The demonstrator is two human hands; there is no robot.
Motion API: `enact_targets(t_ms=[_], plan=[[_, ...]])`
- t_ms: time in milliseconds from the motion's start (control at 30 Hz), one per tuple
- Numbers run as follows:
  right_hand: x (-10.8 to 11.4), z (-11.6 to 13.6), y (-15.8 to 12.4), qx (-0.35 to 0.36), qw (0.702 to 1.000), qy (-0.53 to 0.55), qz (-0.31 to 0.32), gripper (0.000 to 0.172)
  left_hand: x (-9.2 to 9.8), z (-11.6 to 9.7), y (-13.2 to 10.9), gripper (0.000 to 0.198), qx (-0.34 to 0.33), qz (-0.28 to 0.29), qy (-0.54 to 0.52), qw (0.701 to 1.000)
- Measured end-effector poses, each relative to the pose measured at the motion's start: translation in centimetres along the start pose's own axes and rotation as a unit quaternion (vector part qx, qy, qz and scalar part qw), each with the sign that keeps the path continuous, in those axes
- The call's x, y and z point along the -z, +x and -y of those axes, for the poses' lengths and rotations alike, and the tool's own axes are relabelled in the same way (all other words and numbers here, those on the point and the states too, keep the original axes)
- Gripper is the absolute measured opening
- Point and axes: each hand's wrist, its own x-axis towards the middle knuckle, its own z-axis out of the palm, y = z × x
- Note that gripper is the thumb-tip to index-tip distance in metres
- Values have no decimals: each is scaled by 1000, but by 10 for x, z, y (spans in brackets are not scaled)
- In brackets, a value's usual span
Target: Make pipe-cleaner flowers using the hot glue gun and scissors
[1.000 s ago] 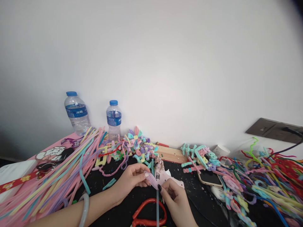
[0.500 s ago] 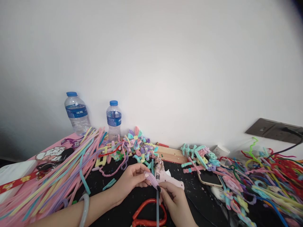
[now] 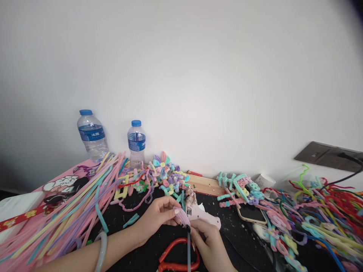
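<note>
Hands meet low at the middle of the black worktop. The left hand pinches the upper end of a short lilac pipe cleaner between thumb and fingertips; the right hand has its grip closed on the lower end, a dark thumbnail pressed against it. This fuzzy piece lies on a slant, its long axis running from upper left down to lower right. A thin blue-grey stem drops straight toward the viewer from the right hand, crossing red scissors. A pink glue gun lies just behind the hands. Two water bottles stand by the wall, with long pastel pipe cleaners heaped at left.
</note>
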Motion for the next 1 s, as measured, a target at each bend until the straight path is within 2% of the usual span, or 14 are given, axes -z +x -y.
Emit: enact_targets(t_ms=[133, 333, 700, 1000], plan=[[0, 1, -1, 1, 1000, 11, -7, 32, -1, -1, 0, 30, -8, 17, 23, 1000], [0, 1, -3, 4, 999, 31, -14, 33, -5, 5, -4, 23, -54, 69, 103, 991], [0, -2, -3, 3, 1000, 23, -16, 33, -8, 1, -7, 17, -49, 74, 173, 981], [1, 2, -1, -3, 999, 32, -10, 31, -4, 7, -3, 27, -42, 67, 144, 986]])
